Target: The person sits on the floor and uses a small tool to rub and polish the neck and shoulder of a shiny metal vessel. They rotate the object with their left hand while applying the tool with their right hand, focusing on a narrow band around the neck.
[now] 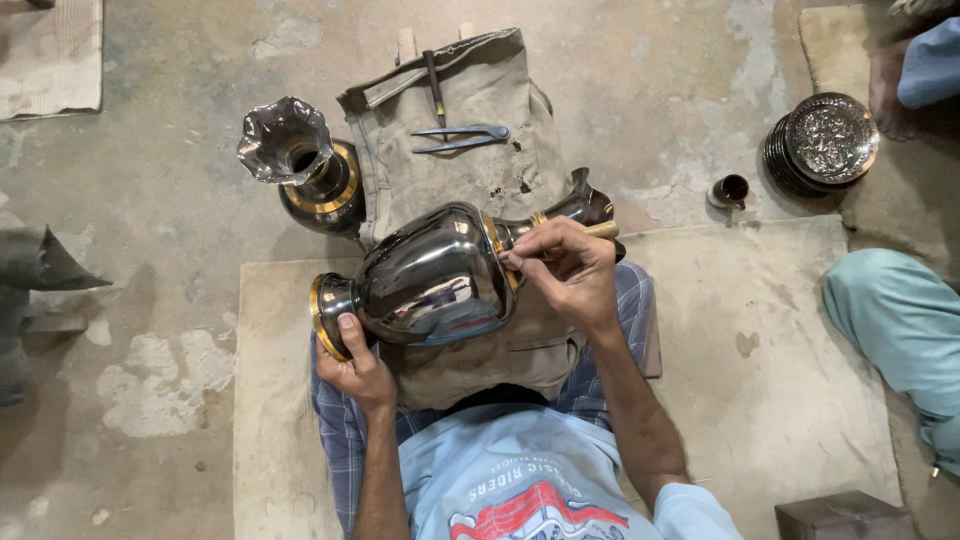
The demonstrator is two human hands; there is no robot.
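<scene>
The dark, mirror-polished metal vase with gold bands [432, 278] lies on its side across the person's lap, on a khaki cloth [470, 110] that runs from the knees out over the concrete floor [160, 230]. Its long axis runs roughly left to right in the head view, tilted slightly: foot toward the lower left, flared mouth toward the upper right.

The left hand [357, 368] is closed on the gold-rimmed foot, thumb laid over the rim, fingers behind it. The right hand [563, 270] sits at the neck, just past the gold shoulder band, fingers pinched narrow around a thin wooden-handled tool [603, 229]; its working tip is hidden by the fingers, so contact with the metal cannot be confirmed. The right hand is the nearer to the neck and shoulder; the left only steadies the far end.

A second, similar dark vase with a ruffled mouth [300, 160] stands upright beside the cloth. Metal dividers [462, 138] lie on the cloth well beyond the hands. A stack of embossed round metal plates [826, 142] and a small dark cup [732, 190] sit apart to the right, near another person's blue-clad leg [900, 320].
</scene>
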